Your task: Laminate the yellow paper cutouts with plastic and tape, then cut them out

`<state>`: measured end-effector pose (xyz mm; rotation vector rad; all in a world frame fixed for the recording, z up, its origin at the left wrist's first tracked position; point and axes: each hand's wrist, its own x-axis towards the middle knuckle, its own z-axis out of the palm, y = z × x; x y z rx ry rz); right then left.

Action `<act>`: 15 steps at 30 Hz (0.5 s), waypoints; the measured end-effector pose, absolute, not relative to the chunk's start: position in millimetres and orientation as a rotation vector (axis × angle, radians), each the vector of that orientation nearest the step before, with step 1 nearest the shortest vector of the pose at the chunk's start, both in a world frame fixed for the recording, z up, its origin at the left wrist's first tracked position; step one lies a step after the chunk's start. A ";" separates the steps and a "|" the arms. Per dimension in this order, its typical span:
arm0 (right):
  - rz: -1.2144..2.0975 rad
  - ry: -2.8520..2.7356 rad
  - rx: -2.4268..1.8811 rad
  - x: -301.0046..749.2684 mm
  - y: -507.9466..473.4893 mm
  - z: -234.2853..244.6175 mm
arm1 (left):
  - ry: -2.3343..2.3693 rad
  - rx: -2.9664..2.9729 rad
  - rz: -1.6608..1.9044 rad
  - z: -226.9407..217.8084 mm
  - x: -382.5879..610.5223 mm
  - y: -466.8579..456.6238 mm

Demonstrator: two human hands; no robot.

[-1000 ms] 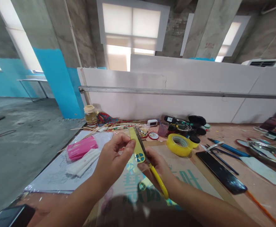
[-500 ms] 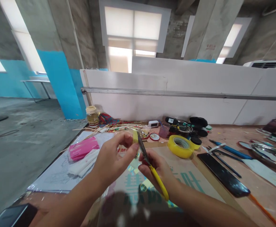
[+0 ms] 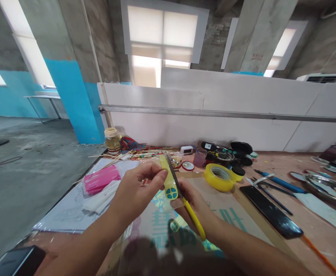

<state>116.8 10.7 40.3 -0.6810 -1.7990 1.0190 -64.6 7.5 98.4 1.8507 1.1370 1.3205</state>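
Between the thumb and fingers of my left hand (image 3: 145, 188) is a yellow paper strip (image 3: 169, 178) with a blue four-part round pattern at its lower end. Clear film shows around the strip's edges. My right hand (image 3: 192, 203) is closed around yellow-handled scissors (image 3: 195, 218), whose dark blades point up along the strip's right edge. Whether the blades are parted is hard to make out. Below the hands lies a printed cardboard sheet (image 3: 228, 207). On it rests another yellow piece with a similar round pattern (image 3: 175, 225), beside small yellow and blue scraps.
A yellow tape roll (image 3: 219, 177), a black phone (image 3: 271, 212) and a metal dish (image 3: 329, 186) are on the right. To the left lie a pink packet (image 3: 101, 180) and white tissue (image 3: 103, 198). A jar (image 3: 112, 141), thin sticks and a pink cup (image 3: 199, 157) stand towards the back.
My left hand has turned the yellow strip, so its broad face and round blue pattern now show. The scissors stay beside it in my right hand, the blades now along its right edge.
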 end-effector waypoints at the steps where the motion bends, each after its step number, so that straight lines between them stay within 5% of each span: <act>1: 1.027 -1.796 -0.670 116.4 10.2 41.6 | 1.152 1.872 1.309 98.0 -64.6 7.6; 15: 1.057 -1.726 -0.697 114.3 10.9 33.7 | 1.178 2.073 1.360 101.3 -61.0 0.3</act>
